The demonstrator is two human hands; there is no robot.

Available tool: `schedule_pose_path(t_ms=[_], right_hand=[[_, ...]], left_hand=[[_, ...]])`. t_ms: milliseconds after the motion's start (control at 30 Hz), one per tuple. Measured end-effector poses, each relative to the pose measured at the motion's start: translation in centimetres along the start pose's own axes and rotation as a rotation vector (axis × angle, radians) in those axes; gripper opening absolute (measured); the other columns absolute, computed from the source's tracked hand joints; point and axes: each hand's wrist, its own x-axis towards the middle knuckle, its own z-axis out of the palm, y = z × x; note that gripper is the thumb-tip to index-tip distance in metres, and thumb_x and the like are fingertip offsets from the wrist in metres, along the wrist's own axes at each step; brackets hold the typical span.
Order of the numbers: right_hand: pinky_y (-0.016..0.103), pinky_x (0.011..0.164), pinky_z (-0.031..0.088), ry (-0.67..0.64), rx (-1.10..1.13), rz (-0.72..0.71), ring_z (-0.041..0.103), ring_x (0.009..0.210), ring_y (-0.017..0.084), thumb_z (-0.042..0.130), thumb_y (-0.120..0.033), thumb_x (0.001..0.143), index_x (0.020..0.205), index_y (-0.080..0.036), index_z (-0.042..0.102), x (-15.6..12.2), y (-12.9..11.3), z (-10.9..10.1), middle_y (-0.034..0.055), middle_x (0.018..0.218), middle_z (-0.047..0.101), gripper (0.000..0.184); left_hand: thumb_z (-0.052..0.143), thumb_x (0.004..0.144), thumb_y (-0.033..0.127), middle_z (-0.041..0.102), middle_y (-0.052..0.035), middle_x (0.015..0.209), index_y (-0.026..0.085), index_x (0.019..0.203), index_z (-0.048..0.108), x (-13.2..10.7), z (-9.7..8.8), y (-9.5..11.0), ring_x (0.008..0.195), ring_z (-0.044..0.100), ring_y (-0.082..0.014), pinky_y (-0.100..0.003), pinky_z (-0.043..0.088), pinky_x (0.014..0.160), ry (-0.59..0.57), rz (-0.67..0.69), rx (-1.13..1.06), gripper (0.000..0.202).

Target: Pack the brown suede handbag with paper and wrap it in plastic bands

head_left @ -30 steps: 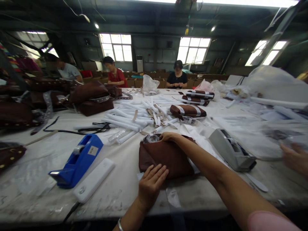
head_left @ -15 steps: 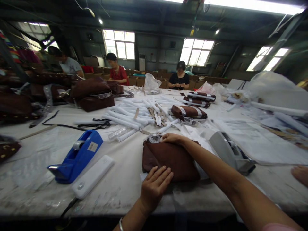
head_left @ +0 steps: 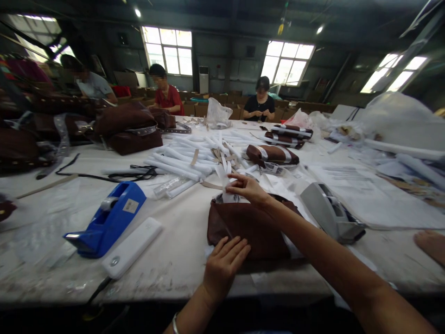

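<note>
A brown leather bag (head_left: 257,227) lies on the table in front of me, its mouth facing away. My left hand (head_left: 224,262) rests on the bag's near left side, palm down with the fingers stretched out. At the far edge my right hand (head_left: 251,189) pinches a whitish translucent strip (head_left: 221,182) between thumb and fingers. The strip stands up out of the bag's opening; its lower end is hidden behind the leather.
A blue tape dispenser (head_left: 113,218) and a white power bank (head_left: 134,248) are to the left. To the right stands a grey tape dispenser (head_left: 327,211). White rolled tubes (head_left: 174,160) and rolled brown bags (head_left: 273,154) lie beyond. Several people sit farther off; someone's bare arm (head_left: 431,246) shows at right.
My right hand has lifted from the bag's far edge, drawing the translucent strip upward. My left hand stays on the leather. The camera view has tilted slightly.
</note>
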Motion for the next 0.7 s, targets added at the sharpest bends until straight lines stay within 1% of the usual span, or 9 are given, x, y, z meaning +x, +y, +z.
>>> schedule_pose_path(t_ms=[67,133,233,300,333,400,500,600,700], right_hand=[[0.026,0.078,0.057,-0.035,-0.076,-0.081,0.071,0.082,0.016,0.086,-0.029,0.072,0.124,-0.021,0.064,-2.7,-1.1,0.3,-0.0007,0.086,0.074,0.057],[0.027,0.078,0.057,-0.054,-0.194,-0.162,0.071,0.085,0.016,0.077,-0.023,0.08,0.125,-0.023,0.065,-5.7,-1.6,0.7,-0.0001,0.089,0.074,0.047],[0.028,0.084,0.057,-0.037,-0.42,-0.29,0.071,0.091,0.017,0.066,-0.014,0.086,0.111,-0.025,0.074,-9.6,-1.2,0.8,0.0019,0.096,0.074,0.028],[0.028,0.084,0.057,-0.044,-0.549,-0.379,0.07,0.091,0.017,0.061,-0.012,0.089,0.102,-0.025,0.078,-11.5,-0.1,0.6,0.0034,0.097,0.073,0.024],[0.028,0.084,0.058,-0.053,-0.59,-0.418,0.07,0.091,0.017,0.06,-0.012,0.09,0.101,-0.026,0.078,-12.2,0.6,0.5,0.0041,0.098,0.073,0.025],[0.029,0.086,0.058,-0.049,-0.638,-0.496,0.07,0.093,0.016,0.057,-0.013,0.094,0.105,-0.026,0.077,-13.3,2.0,0.4,0.0052,0.101,0.072,0.027],[0.031,0.093,0.058,-0.022,-0.696,-0.619,0.069,0.1,0.017,0.057,-0.014,0.096,0.109,-0.026,0.075,-14.5,3.6,0.6,0.0059,0.104,0.073,0.026],[0.036,0.1,0.055,-0.004,-0.733,-0.695,0.068,0.102,0.017,0.057,-0.014,0.096,0.112,-0.026,0.074,-15.5,4.2,1.3,0.0054,0.105,0.073,0.026],[0.038,0.102,0.054,-0.009,-0.76,-0.736,0.069,0.1,0.017,0.056,-0.014,0.097,0.115,-0.026,0.071,-16.4,4.4,1.9,0.0048,0.103,0.074,0.027]], left_hand=[[0.041,0.1,0.01,0.069,0.0004,0.129,0.022,0.128,0.064,-0.2,-0.2,-0.1,0.122,0.063,-0.0162,-0.036,0.046,0.111,-0.044,-0.006,-0.019,0.038],[0.039,0.099,0.008,0.068,-0.0013,0.131,0.02,0.129,0.063,-0.4,-0.3,-0.3,0.124,0.061,-0.0172,-0.037,0.046,0.111,-0.081,0.0,-0.045,0.04],[0.04,0.097,0.006,0.069,-0.0038,0.128,0.018,0.126,0.063,-0.6,-0.4,-0.5,0.121,0.063,-0.0181,-0.038,0.048,0.109,-0.091,-0.007,-0.086,0.039],[0.044,0.096,0.006,0.072,-0.0051,0.122,0.017,0.121,0.064,-0.6,-0.5,-0.6,0.116,0.065,-0.0185,-0.038,0.049,0.108,-0.055,-0.029,-0.104,0.035],[0.045,0.096,0.006,0.073,-0.0058,0.12,0.016,0.119,0.065,-0.6,-0.6,-0.6,0.114,0.066,-0.0187,-0.038,0.05,0.108,-0.034,-0.04,-0.109,0.032],[0.048,0.095,0.007,0.073,-0.0074,0.116,0.016,0.118,0.063,-0.5,-0.7,-0.6,0.112,0.066,-0.0188,-0.037,0.051,0.107,-0.009,-0.07,-0.121,0.029],[0.053,0.095,0.013,0.071,-0.0098,0.113,0.016,0.12,0.06,-0.5,-0.9,-0.5,0.108,0.066,-0.0201,-0.035,0.054,0.101,-0.016,-0.145,-0.149,0.026],[0.059,0.093,0.018,0.069,-0.0109,0.11,0.017,0.12,0.058,-0.8,-0.8,-0.6,0.107,0.064,-0.0224,-0.036,0.055,0.098,-0.004,-0.191,-0.129,0.027],[0.061,0.091,0.018,0.066,-0.0127,0.115,0.016,0.12,0.057,-1.3,-0.4,-0.8,0.113,0.062,-0.0237,-0.038,0.054,0.101,0.039,-0.227,-0.101,0.03]])
